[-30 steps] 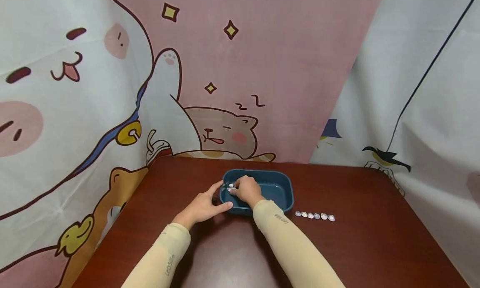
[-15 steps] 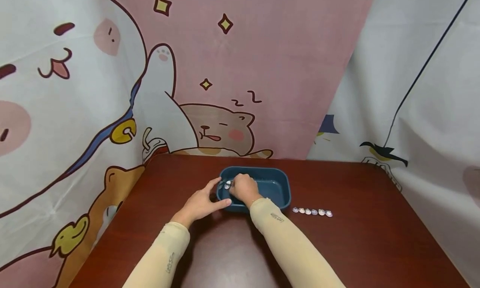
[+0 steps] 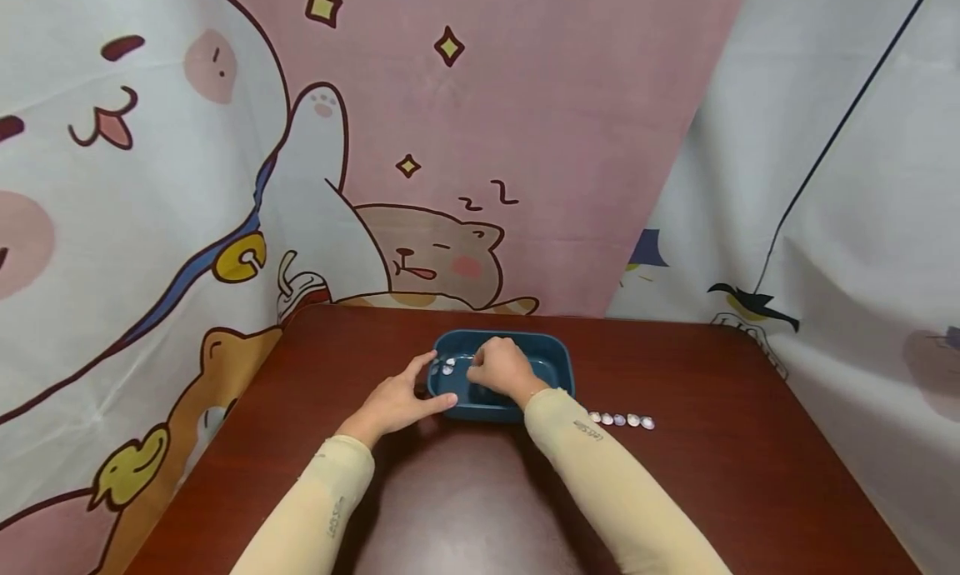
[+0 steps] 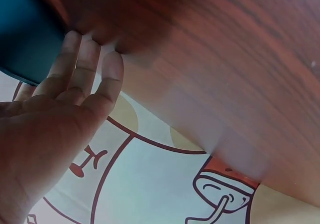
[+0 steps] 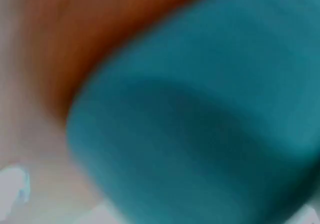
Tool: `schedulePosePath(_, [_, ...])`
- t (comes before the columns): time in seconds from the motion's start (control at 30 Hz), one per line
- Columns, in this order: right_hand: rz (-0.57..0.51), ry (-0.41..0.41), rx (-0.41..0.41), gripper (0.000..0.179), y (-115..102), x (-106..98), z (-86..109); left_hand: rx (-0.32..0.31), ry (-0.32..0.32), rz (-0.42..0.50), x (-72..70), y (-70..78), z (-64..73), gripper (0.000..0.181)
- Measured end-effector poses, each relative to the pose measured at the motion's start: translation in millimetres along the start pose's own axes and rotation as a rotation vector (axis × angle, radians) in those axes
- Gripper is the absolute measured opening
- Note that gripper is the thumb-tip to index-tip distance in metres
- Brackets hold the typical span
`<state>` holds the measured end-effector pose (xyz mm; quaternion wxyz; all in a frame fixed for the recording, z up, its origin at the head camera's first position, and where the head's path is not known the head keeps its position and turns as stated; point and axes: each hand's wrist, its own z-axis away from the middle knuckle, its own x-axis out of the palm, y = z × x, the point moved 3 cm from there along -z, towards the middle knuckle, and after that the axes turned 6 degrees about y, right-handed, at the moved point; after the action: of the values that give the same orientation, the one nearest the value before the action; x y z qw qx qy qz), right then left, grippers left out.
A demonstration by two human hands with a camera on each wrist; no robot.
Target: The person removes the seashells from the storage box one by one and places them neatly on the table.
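A dark blue rectangular tray [image 3: 480, 412] stands on the table. My left hand [image 3: 393, 404] is at its left end, thumb at the front rim and index finger at the back left corner. Its fingers [image 4: 86, 58] extend beside the tray's wall in the left wrist view. My right hand [image 3: 501, 368] is over the inside of the tray, fingers curled in a pinch on a small seashell that the fingers hide. A few small white shells [image 3: 447, 370] lie at the tray's left end. The right wrist view is blurred and shows mainly the tray [image 5: 200, 108].
Several small pale shells [image 3: 633, 420] lie in a row on the brown table [image 3: 735, 467], right of the tray. My right sleeve [image 3: 600, 450] overlaps the row's left end. A cartoon-printed cloth [image 3: 555, 142] hangs behind and beside the table.
My right hand has moved right, away from the shells at the tray's left end, and its forearm now covers part of the row. My left hand stays at the rim. The view has shifted slightly.
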<state>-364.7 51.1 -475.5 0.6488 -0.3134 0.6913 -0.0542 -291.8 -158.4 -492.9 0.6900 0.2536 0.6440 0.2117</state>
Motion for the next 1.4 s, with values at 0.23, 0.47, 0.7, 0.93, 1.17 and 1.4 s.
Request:
schedulePosePath(0.23, [-0.068, 0.155, -0.125, 0.012, 58.8, -92.3, 36.2, 0.011, 0.003, -0.009, 0.9, -0.1, -1.7, 0.105])
schedulePosePath(0.47, [0.044, 0.128, 0.023, 0.012, 179.8, -142.8, 96.0, 0.022, 0.002, -0.030, -3.6, -2.0, -1.4, 0.105])
schedulePosePath(0.7, [0.113, 0.019, 0.039, 0.007, 238.1, -136.6, 154.0, 0.019, -0.012, -0.015, -5.5, -0.8, -1.4, 0.106])
schedulePosePath(0.93, [0.053, -0.022, 0.026, 0.016, 248.0, -126.0, 170.4, 0.012, -0.023, -0.006, -3.8, -0.7, -1.9, 0.105])
schedulePosePath(1.17, [0.022, -0.048, 0.067, 0.022, 252.9, -123.7, 170.4, 0.020, -0.028, -0.010, -2.1, -1.4, -2.3, 0.104])
schedulePosePath(1.4, [0.000, -0.051, 0.072, 0.027, 254.1, -123.2, 169.7, 0.022, -0.024, -0.010, -3.8, 0.0, -2.4, 0.103])
